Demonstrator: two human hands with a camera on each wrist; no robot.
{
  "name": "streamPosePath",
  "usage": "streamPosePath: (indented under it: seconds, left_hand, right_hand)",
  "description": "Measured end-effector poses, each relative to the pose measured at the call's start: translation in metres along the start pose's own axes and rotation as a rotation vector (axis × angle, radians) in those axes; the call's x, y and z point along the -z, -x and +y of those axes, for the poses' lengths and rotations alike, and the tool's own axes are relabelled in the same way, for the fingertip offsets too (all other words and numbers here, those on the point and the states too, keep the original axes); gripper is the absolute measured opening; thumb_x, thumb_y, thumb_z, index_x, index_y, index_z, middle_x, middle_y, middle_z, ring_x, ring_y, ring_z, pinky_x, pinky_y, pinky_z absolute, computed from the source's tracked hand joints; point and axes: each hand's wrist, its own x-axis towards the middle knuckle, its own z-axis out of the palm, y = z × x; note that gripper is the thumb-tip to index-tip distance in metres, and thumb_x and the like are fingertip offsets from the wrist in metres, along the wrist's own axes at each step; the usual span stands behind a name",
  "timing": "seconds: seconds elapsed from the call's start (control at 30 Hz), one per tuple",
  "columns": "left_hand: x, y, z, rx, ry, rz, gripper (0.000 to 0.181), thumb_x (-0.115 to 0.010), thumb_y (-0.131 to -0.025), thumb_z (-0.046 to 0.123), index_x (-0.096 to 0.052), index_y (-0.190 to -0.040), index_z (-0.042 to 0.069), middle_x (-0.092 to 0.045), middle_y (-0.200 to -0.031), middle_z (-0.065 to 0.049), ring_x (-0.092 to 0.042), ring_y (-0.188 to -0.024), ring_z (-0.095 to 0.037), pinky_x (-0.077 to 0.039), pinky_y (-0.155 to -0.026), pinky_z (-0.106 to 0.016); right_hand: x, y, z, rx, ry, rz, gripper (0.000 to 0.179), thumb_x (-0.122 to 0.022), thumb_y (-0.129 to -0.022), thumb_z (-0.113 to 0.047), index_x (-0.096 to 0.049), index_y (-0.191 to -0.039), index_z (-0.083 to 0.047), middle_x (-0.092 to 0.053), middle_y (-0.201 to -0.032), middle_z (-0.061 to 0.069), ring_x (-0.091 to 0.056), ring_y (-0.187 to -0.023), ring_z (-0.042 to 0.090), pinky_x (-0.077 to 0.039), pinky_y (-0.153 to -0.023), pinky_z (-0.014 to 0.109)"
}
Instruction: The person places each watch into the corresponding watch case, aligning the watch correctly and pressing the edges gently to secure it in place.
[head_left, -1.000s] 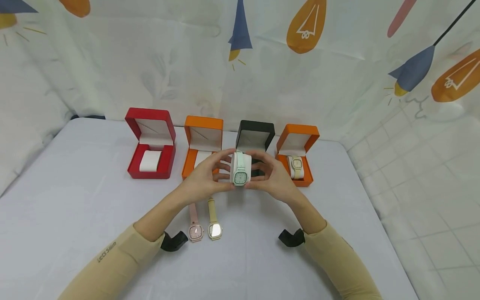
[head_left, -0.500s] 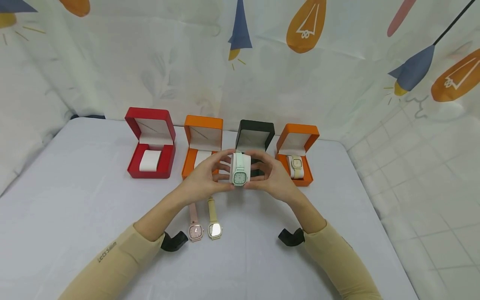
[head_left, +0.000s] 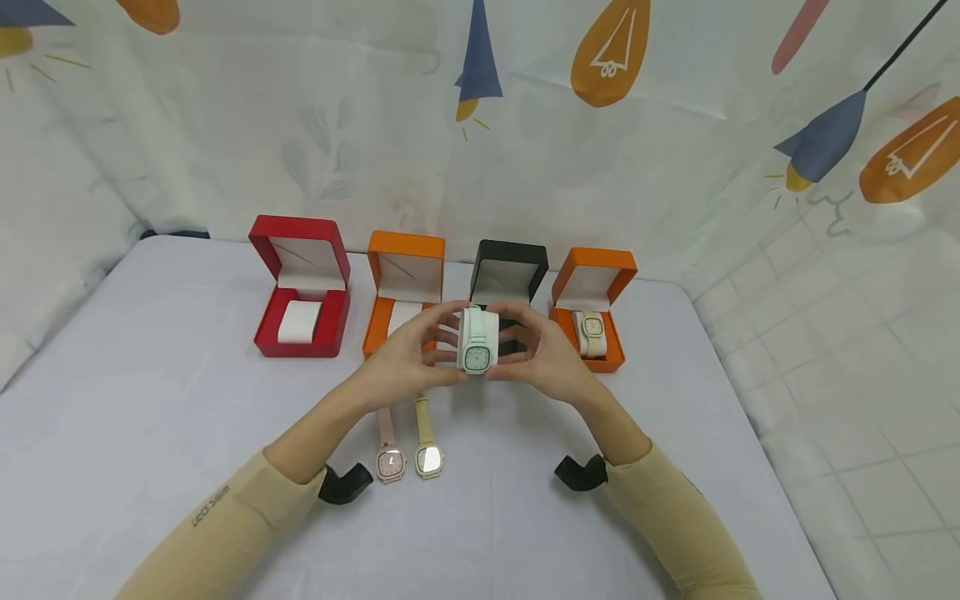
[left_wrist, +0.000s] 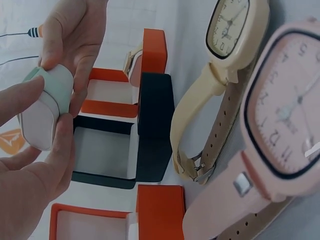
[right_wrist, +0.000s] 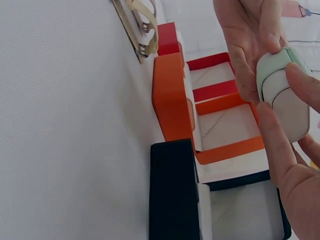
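In the head view a pale mint green wristwatch [head_left: 477, 357] is strapped round a white cushion [head_left: 491, 333], raised over the table in front of the dark box. My left hand [head_left: 405, 354] pinches it from the left with thumb and fingertips, and my right hand [head_left: 546, 354] does the same from the right. Both wrist views show the cushion's pale end [left_wrist: 39, 122] between the fingers. The open dark green box [head_left: 510, 271] stands behind my hands, its base partly hidden. Nearer me lie a pink watch [head_left: 391, 463] and a cream yellow watch [head_left: 429, 460].
At the back left an open red box [head_left: 341, 321] holds a bare white cushion [head_left: 300, 322]. Beside it stands an open orange box [head_left: 407, 244], partly covered by my left hand. On the right, another orange box [head_left: 618, 346] contains a cream watch [head_left: 593, 327] on its cushion.
The watch and cushion have dropped very slightly in the view. Otherwise both hands keep the same hold, and the boxes and loose watches stay put.
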Motion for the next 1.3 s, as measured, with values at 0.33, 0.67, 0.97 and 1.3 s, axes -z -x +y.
streamPosePath:
  seconds: [0.33, 0.67, 0.97, 1.3]
  left_hand:
    - [0.0023, 0.0003, -0.0006, -0.011, 0.003, 0.003, 0.090, -0.081, -0.081, -0.012, -0.037, -0.157, 0.008, -0.046, -0.136, -0.016, -0.055, -0.119, -0.033, -0.051, -0.100, -0.050]
    - [0.0028, 0.0001, -0.0006, 0.007, -0.003, -0.006, 0.091, -0.081, -0.081, -0.011, -0.037, -0.157, 0.010, -0.046, -0.137, -0.016, -0.054, -0.120, -0.033, -0.051, -0.100, -0.052]
    - [0.0031, -0.0001, -0.0017, 0.013, -0.001, -0.009, 0.090, -0.081, -0.082, -0.011, -0.036, -0.157, 0.008, -0.046, -0.137, -0.017, -0.054, -0.120, -0.033, -0.052, -0.100, -0.046]
    - [0.0026, 0.0000, -0.0029, 0.024, 0.021, -0.013, 0.089, -0.080, -0.082, -0.011, -0.036, -0.157, 0.008, -0.046, -0.136, -0.018, -0.053, -0.120, -0.034, -0.054, -0.098, -0.042]
  right_hand:
    - [-0.0004, -0.0023, 0.0001, 0.024, 0.018, -0.005, 0.076, -0.085, -0.077, 0.010, -0.050, -0.143, -0.003, -0.051, -0.141, 0.009, -0.061, -0.108, 0.033, -0.060, -0.084, 0.043]
    - [-0.0014, -0.0037, 0.0021, 0.019, 0.008, -0.012, 0.076, -0.085, -0.078, 0.010, -0.049, -0.144, -0.004, -0.051, -0.142, 0.008, -0.061, -0.108, 0.033, -0.060, -0.084, 0.044]
    - [-0.0017, -0.0042, 0.0019, 0.013, 0.008, -0.020, 0.077, -0.085, -0.077, 0.011, -0.049, -0.144, -0.002, -0.051, -0.141, 0.010, -0.061, -0.107, 0.034, -0.060, -0.084, 0.043]
    - [-0.0022, -0.0044, 0.0048, 0.027, -0.005, -0.032, 0.078, -0.084, -0.077, 0.013, -0.048, -0.144, -0.001, -0.049, -0.142, 0.012, -0.060, -0.108, 0.034, -0.060, -0.084, 0.043]
